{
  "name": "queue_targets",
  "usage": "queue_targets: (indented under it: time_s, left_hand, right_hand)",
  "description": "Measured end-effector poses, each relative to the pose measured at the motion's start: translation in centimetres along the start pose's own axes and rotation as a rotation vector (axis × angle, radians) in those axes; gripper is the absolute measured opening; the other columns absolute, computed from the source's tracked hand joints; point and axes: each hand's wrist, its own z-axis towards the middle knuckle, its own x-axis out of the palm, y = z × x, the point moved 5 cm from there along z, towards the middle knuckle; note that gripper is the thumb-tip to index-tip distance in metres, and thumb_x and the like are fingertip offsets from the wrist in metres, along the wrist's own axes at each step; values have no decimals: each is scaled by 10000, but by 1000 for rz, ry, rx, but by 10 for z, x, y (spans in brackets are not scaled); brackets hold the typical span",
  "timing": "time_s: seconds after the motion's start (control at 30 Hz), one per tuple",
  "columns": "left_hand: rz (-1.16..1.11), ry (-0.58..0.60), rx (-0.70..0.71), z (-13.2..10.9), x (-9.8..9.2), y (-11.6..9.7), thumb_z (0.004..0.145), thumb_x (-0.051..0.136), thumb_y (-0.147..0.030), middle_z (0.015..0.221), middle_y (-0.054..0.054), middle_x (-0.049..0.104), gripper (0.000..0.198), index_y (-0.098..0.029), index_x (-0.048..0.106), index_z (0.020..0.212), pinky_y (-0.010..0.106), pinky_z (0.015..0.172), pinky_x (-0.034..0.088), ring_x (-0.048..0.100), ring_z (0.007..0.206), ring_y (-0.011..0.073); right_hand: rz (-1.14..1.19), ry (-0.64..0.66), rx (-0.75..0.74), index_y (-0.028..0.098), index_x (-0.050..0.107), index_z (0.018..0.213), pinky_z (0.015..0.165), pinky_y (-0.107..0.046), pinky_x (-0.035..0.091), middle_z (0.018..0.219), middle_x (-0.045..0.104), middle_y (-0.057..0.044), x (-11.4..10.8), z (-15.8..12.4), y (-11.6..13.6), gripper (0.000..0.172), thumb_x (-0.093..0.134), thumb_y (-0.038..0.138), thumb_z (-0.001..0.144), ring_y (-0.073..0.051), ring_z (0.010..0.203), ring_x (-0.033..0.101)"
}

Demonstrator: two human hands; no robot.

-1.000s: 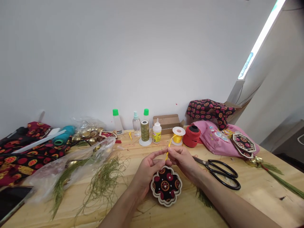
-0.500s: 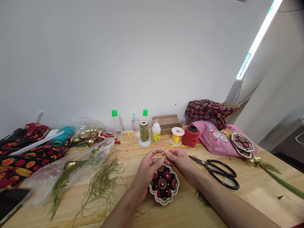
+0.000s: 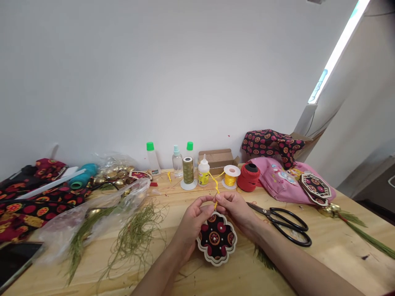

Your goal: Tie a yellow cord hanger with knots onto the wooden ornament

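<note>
A flower-shaped ornament point(image 3: 216, 239) with a pale wooden rim, dark patterned cloth and small pearl-like beads hangs below my fingers, low over the table. From its top a yellow cord point(image 3: 213, 181) rises between my hands and runs up toward the yellow spool point(image 3: 230, 176). My left hand point(image 3: 200, 213) pinches the cord's lower part just at the ornament's top edge. Slightly higher, thumb and fingers of my right hand point(image 3: 232, 207) are closed on the same cord. The exact grip points are partly hidden by my fingers.
Black-handled scissors point(image 3: 286, 224) lie right of my right hand. Loose green threads point(image 3: 135, 234) spread on the left. A glue bottle point(image 3: 203, 172), an olive thread spool point(image 3: 188, 170) and a red spool point(image 3: 248, 177) stand behind. A pink bag point(image 3: 277, 181) lies at the right.
The cord's free length above my fingers swung from pointing right to running up and left. The ornament shifted slightly right and turned a little. Both hands keep pinching.
</note>
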Motion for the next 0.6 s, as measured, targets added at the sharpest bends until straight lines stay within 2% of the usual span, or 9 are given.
queue_targets:
  time_s: [0.2,0.37,0.5,0.6]
  left_hand:
    - [-71,-33,18,0,-2,-3,617,647,-159,783,31,623,375,-167,485,954,245,647,420,571,687,127]
    - [-32,-109,86,1,-8,-4,587,670,-157,758,21,631,371,-159,501,917,245,624,436,575,659,125]
    - [-15,-165,101,3,-14,-2,575,679,-159,715,4,648,388,-166,485,912,229,595,444,565,594,97]
    - [3,-190,110,3,-14,-3,572,680,-160,709,0,652,406,-167,475,922,220,583,445,562,581,91]
  right_hand:
    - [27,-31,1,116,608,710,432,-195,171,492,433,46,-2,0,2,253,593,366,672,-35,436,306]
    - [-67,-65,-50,133,631,716,443,-193,236,510,478,36,1,-2,11,246,611,367,644,-46,454,352]
    - [-131,-116,-65,145,625,606,531,-222,330,595,553,14,3,-2,13,203,709,301,507,-88,551,456]
    - [-121,-144,-81,142,607,536,542,-227,339,584,556,13,2,-2,13,185,711,290,496,-92,560,463]
